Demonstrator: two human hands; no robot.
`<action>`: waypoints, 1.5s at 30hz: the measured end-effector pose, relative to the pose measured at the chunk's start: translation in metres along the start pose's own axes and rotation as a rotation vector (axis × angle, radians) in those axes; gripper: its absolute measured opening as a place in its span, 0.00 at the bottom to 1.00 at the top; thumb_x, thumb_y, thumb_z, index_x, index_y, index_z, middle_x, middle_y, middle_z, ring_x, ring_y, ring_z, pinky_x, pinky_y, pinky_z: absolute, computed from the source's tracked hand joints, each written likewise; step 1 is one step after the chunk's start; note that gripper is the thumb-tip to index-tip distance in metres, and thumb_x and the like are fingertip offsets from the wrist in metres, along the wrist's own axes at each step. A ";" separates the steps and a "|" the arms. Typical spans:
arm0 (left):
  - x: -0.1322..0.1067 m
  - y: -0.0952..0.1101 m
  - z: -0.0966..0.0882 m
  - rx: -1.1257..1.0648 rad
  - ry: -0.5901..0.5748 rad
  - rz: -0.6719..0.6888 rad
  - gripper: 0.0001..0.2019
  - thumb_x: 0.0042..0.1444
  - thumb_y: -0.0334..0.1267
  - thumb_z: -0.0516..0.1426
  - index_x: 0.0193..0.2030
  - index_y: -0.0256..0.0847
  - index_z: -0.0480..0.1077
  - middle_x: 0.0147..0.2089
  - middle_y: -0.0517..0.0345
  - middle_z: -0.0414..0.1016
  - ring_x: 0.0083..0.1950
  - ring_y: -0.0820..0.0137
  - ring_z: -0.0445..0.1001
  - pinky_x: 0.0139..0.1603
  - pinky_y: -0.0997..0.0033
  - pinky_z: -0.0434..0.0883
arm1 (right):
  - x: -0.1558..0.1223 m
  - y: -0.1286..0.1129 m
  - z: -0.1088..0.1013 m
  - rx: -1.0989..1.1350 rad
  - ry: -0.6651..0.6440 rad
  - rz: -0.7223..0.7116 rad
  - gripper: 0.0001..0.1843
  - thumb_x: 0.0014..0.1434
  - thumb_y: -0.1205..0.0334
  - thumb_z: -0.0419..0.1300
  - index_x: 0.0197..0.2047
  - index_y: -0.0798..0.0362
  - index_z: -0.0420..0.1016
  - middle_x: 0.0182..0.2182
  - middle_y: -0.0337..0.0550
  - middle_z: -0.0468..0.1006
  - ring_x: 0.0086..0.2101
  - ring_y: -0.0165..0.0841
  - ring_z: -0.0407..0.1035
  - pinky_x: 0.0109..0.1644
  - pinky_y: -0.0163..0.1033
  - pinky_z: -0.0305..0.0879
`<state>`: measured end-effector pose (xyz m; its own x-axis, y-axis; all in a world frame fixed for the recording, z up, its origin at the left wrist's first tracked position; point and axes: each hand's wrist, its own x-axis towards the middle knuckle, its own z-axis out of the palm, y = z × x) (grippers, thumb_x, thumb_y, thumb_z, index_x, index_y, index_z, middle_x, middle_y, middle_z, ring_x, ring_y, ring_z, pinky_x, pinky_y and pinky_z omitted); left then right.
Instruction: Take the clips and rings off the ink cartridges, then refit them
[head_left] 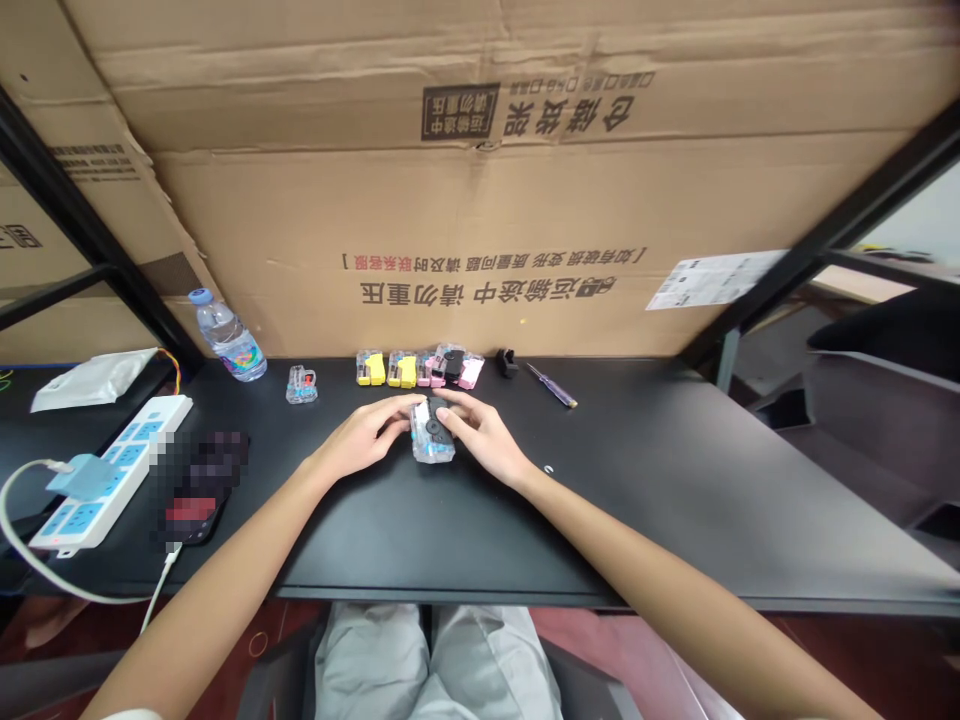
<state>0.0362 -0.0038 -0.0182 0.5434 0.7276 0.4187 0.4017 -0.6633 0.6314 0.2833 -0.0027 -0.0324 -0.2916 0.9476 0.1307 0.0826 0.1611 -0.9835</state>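
Observation:
A clear plastic cartridge-like block with a black round part on top (433, 438) sits on the black table (637, 500) between my hands. My left hand (367, 435) grips its left side with curled fingers. My right hand (480, 432) holds its right side, fingers resting on its top. Behind them, against the cardboard, stands a row of similar small blocks: two yellow ones (387, 369), pink ones (450, 368) with a black piece on top, and a clear one with red and blue inside (301, 385) further left.
A small black part (508, 362) and a blue-handled screwdriver (550, 385) lie at the back right. A water bottle (227, 336), white power strip (112, 468), phone (196, 490) and white bag (94, 378) are to the left. A large cardboard sheet (487, 200) walls the back.

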 end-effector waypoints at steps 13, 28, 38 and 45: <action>0.006 0.013 0.008 -0.298 0.111 -0.324 0.17 0.68 0.53 0.59 0.46 0.39 0.76 0.24 0.63 0.75 0.25 0.70 0.74 0.34 0.72 0.72 | -0.004 -0.012 0.001 -0.046 -0.132 0.045 0.25 0.60 0.37 0.70 0.38 0.52 0.75 0.25 0.36 0.73 0.24 0.30 0.66 0.30 0.38 0.64; 0.006 0.011 0.000 -0.283 0.181 -0.336 0.21 0.67 0.54 0.59 0.33 0.38 0.75 0.24 0.64 0.62 0.26 0.74 0.57 0.30 0.71 0.55 | 0.005 -0.012 -0.017 -0.080 0.008 0.011 0.27 0.60 0.34 0.68 0.37 0.53 0.79 0.21 0.33 0.65 0.22 0.28 0.55 0.26 0.36 0.51; 0.001 0.007 0.015 -0.193 -0.105 -0.336 0.24 0.64 0.55 0.60 0.25 0.38 0.69 0.22 0.66 0.59 0.25 0.75 0.56 0.30 0.72 0.55 | -0.001 -0.013 -0.009 -0.205 -0.221 -0.005 0.26 0.70 0.36 0.60 0.38 0.53 0.78 0.22 0.34 0.68 0.23 0.28 0.61 0.29 0.36 0.58; 0.005 0.011 0.009 -0.316 -0.012 -0.388 0.23 0.65 0.58 0.59 0.31 0.37 0.72 0.23 0.64 0.66 0.24 0.74 0.63 0.30 0.72 0.60 | 0.002 -0.008 -0.006 -0.113 -0.144 -0.015 0.24 0.69 0.40 0.63 0.52 0.53 0.80 0.36 0.41 0.78 0.26 0.29 0.68 0.28 0.36 0.66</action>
<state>0.0502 -0.0092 -0.0152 0.4072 0.9070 0.1074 0.3339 -0.2573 0.9068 0.2883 -0.0007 -0.0234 -0.4260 0.8970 0.1179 0.1818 0.2125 -0.9601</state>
